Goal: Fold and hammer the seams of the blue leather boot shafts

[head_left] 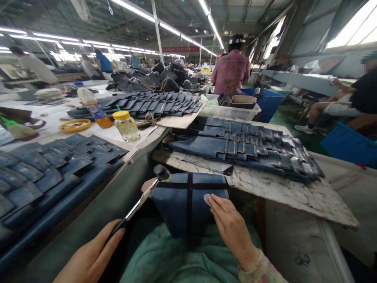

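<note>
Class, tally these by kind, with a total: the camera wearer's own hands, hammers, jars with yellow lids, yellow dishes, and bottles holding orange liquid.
Wearer's hands: 2 (left hand, right hand)
Hammer: 1
Yellow-lidded jar: 1
Yellow dish: 1
Bottle with orange liquid: 1
Total: 6

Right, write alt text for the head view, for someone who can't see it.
The left hand grips a hammer, its head by the far left corner of a blue panel with crossed black strips; the right hand touches a whitish piece at the panel's right. Overlapping blue pieces lie on both sides, people beyond.
</note>
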`<state>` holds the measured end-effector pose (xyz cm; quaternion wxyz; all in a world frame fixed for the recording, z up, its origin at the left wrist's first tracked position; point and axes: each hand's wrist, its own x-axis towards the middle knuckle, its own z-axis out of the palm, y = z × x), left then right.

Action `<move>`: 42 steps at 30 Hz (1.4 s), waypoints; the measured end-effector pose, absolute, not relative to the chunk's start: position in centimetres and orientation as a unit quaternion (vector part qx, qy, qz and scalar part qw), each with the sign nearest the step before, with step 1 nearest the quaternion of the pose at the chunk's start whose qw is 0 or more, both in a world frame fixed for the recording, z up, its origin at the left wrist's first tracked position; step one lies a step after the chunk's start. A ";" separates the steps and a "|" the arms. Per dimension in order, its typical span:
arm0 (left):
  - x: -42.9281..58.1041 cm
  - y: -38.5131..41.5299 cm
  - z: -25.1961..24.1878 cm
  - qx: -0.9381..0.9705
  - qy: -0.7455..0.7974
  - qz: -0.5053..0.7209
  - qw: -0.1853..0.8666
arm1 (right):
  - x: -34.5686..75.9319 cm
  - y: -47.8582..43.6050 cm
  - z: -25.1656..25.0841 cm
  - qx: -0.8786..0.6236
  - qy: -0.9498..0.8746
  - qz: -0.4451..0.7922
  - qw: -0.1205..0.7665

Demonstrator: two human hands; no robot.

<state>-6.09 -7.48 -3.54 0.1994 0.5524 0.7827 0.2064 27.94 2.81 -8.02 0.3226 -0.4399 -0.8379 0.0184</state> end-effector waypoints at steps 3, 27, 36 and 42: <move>-3.0 -6.1 -2.9 0.575 0.740 0.173 0.302 | 28.1 2.6 -8.1 -0.442 -0.839 0.015 0.317; 5.6 2.4 0.2 0.752 0.609 0.036 0.251 | 28.2 2.3 -7.7 -0.452 -0.827 0.055 0.329; 8.5 10.3 0.9 0.858 0.512 0.011 0.031 | 28.0 2.4 -7.8 -0.459 -0.825 0.075 0.321; 13.1 19.0 -2.7 0.894 0.447 0.002 0.034 | 28.1 2.7 -8.1 -0.465 -0.824 0.092 0.311</move>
